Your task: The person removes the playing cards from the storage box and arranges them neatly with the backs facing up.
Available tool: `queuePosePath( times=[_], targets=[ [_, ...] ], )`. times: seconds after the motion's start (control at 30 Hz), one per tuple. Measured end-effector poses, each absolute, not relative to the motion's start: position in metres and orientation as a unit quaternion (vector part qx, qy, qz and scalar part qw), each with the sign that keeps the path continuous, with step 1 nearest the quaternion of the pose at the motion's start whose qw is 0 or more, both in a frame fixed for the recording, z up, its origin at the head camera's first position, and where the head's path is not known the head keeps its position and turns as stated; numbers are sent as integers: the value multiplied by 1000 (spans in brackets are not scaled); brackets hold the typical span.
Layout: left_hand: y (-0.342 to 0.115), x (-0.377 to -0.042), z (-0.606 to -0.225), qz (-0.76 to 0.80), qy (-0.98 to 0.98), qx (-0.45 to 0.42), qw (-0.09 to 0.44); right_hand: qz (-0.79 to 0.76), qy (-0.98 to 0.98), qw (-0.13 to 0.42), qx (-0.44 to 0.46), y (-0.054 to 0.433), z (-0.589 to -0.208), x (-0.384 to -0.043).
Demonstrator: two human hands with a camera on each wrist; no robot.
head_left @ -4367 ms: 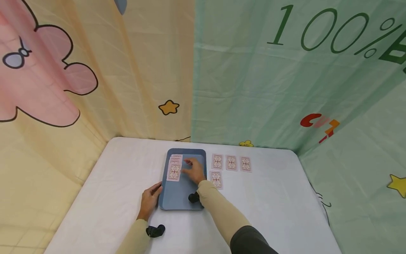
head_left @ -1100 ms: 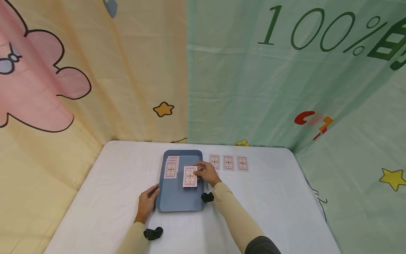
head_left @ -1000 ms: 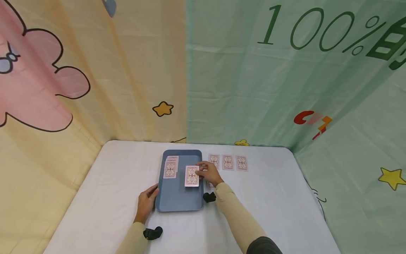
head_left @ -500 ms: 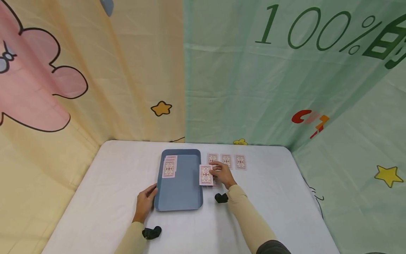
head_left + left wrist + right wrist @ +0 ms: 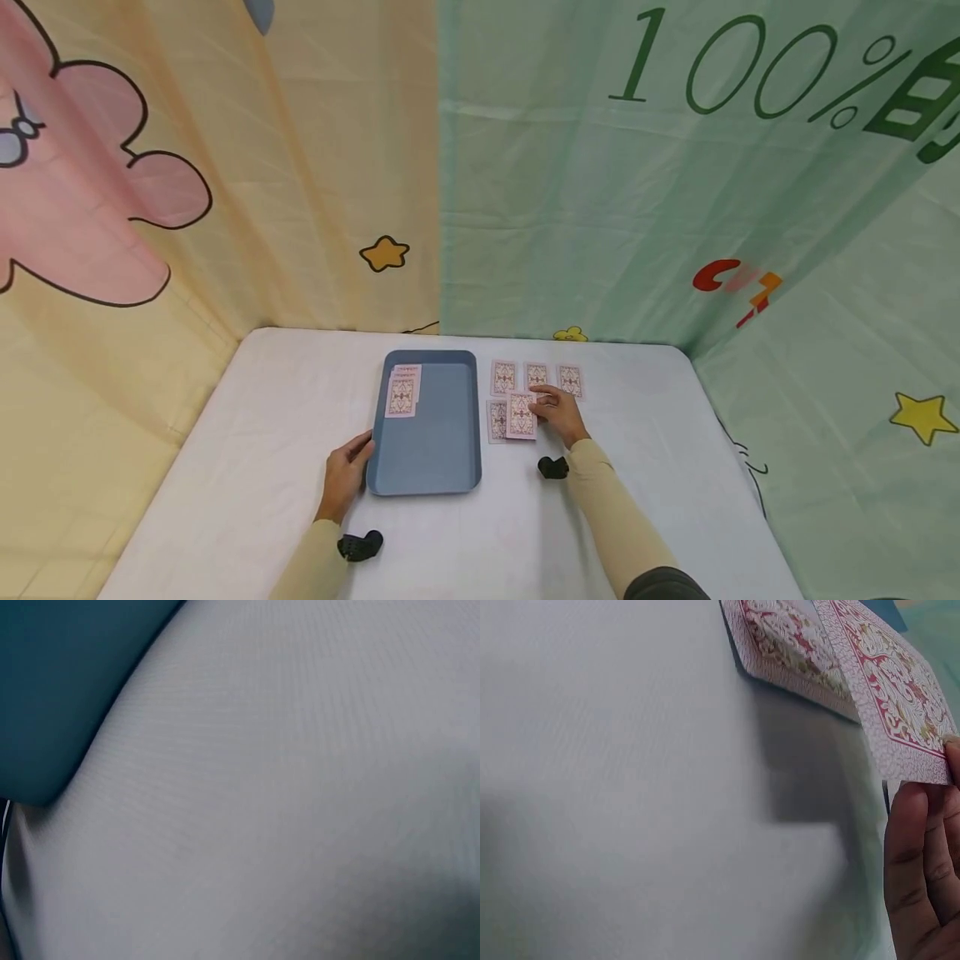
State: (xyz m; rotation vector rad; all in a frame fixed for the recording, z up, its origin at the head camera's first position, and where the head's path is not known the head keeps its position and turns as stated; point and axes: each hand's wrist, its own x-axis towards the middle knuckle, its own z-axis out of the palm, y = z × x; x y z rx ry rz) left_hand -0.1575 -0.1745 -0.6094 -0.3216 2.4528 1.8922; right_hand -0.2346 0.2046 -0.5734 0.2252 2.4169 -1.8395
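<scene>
My right hand (image 5: 562,414) pinches a playing card (image 5: 522,416), its red-patterned back up, between thumb and fingers. In the right wrist view, this held card (image 5: 900,682) is tilted above the white table, over part of another card (image 5: 795,645). From the head view it partly overlaps a table card (image 5: 497,421) to its left. Overlapping face-down cards (image 5: 402,397) lie in the upper left of the blue tray (image 5: 427,467). My left hand (image 5: 344,479) touches the tray's left side with its fingertips; no left fingers show in the left wrist view.
Three face-down cards form a row behind the held one: a left card (image 5: 504,377), a middle card (image 5: 536,375) and a right card (image 5: 570,380). Printed curtains (image 5: 562,208) enclose the back and sides of the white table (image 5: 645,500).
My right hand has taken a card from the overlapping set in the tray and carried it right, past the tray's rim, over the table. The left hand has stayed at the tray.
</scene>
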Motion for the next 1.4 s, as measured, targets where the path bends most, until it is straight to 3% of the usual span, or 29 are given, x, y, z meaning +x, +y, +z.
queuePosePath(
  times=[0.77, 1.4],
  targets=[
    [-176, -157, -609, 601, 793, -95, 2, -519, 847, 68, 92, 234, -585, -234],
    [-177, -158, -611, 598, 796, -93, 3, -443, 892, 38, 87, 237, -589, -229]
  ],
)
